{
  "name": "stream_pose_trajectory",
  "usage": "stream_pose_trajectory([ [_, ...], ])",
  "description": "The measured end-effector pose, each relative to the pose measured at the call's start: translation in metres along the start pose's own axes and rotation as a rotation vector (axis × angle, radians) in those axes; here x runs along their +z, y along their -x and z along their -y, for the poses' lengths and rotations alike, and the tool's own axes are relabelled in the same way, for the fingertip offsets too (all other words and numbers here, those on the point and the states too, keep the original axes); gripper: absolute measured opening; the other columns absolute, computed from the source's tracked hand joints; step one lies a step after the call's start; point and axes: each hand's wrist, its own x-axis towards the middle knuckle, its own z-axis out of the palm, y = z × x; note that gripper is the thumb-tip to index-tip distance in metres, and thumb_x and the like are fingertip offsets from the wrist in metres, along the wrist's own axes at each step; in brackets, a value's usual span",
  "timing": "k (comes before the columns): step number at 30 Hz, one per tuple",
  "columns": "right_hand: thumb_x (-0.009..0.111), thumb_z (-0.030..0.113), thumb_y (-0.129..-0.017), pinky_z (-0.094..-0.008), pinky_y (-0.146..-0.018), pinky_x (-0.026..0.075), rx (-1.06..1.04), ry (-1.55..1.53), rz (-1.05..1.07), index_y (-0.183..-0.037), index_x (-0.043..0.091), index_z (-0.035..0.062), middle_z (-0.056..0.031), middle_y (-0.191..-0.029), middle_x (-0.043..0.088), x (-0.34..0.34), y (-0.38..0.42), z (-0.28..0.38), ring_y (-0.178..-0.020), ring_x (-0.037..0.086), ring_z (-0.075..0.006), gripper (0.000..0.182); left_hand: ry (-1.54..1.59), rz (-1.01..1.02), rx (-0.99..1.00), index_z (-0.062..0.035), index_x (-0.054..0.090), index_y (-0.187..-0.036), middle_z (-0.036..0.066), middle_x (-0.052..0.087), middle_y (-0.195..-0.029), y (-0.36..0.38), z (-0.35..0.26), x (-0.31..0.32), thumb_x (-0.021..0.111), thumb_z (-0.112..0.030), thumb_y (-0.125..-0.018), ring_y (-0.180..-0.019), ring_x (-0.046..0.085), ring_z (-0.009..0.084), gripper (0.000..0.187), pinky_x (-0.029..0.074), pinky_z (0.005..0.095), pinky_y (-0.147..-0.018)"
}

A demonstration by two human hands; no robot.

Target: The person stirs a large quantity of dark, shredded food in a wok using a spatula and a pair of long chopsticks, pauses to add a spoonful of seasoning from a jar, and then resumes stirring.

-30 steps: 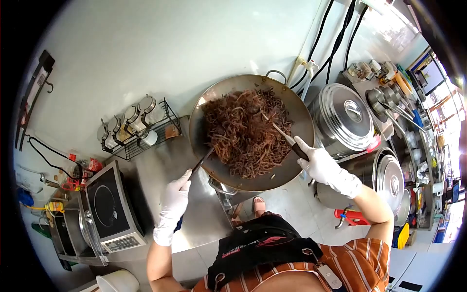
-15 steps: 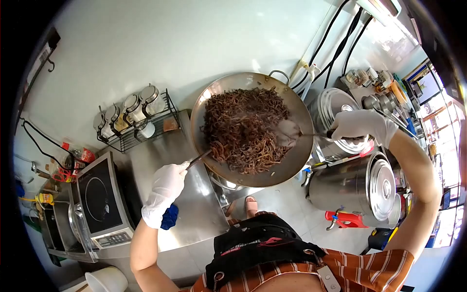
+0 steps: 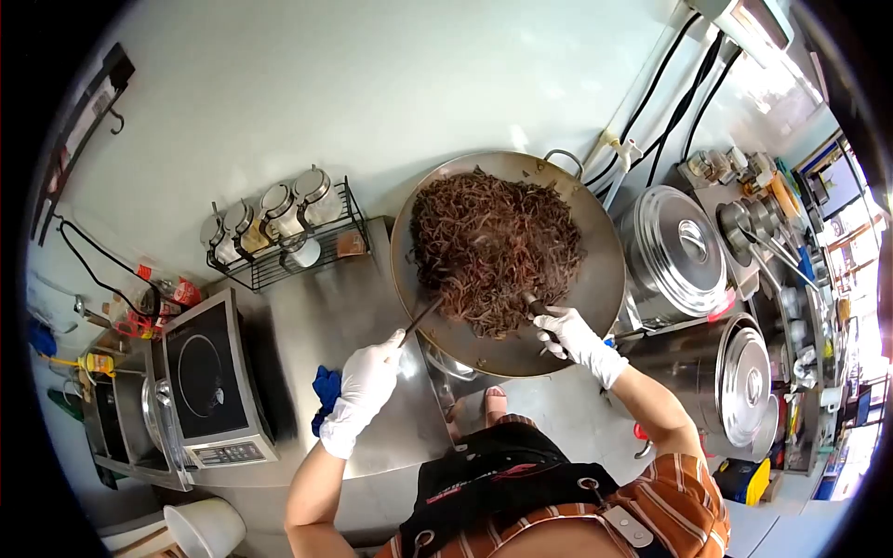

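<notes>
A large round wok [image 3: 595, 307] holds a heap of dark brown shredded food [image 3: 498, 242]. My left hand [image 3: 367, 386], in a white glove, is closed round a thin dark utensil [image 3: 423, 318] whose far end meets the food at the wok's lower left edge. At the lower right of the wok, my gloved right hand [image 3: 577, 342] grips the dark handle of a second utensil [image 3: 535, 305]. The head of that utensil is hidden, apparently in the food.
Left of the wok stand a wire rack [image 3: 279, 263] with jars, a steel counter [image 3: 344, 316], a blue cloth [image 3: 326, 395] and an induction cooker [image 3: 205, 381]. Lidded steel pots [image 3: 684, 246] are at the right. A white bucket [image 3: 205, 528] is at lower left.
My right hand has moved left and down from beyond the wok's right side to its lower right part. The spatula head, visible before, no longer shows. The whole view has shifted slightly.
</notes>
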Motion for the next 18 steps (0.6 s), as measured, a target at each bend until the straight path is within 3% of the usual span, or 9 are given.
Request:
stream_pose_trajectory([
  [7,0.061,0.017,-0.091,-0.0256,-0.030,0.026,-0.019,0.063,-0.065,-0.116,0.053,-0.0027,-0.0025,-0.061,0.052,-0.013,0.064,0.027,-0.033,0.038,-0.0099,0.032,0.171,-0.134,0.070,-0.0232,0.063,-0.122,0.016,0.060,-0.072,-0.007,-0.032,0.021,0.059,-0.021,-0.089,-0.066,0.060,0.0349,0.033,0.046,0.0443,-0.060],
  [12,0.057,0.013,-0.093,-0.0241,-0.032,0.029,-0.113,0.194,-0.179,-0.114,0.055,-0.0009,-0.0012,-0.061,0.049,-0.015,0.086,0.047,-0.034,0.036,-0.0085,0.025,0.240,-0.237,0.099,-0.0236,0.063,-0.124,0.011,0.052,-0.063,-0.008,-0.043,0.019,0.062,-0.016,-0.088,-0.056,0.053,0.0273,0.037,0.045,0.0379,-0.057],
  [18,0.058,0.019,-0.093,-0.0233,-0.031,0.028,-0.183,0.339,-0.269,-0.121,0.053,0.0013,0.0021,-0.059,0.045,-0.015,0.090,0.048,-0.034,0.038,-0.0067,0.033,0.365,-0.199,-0.018,-0.0245,0.062,-0.124,0.011,0.051,-0.063,0.003,-0.042,0.019,0.063,-0.017,-0.088,-0.056,0.052,0.0254,0.036,0.043,0.0367,-0.056],
])
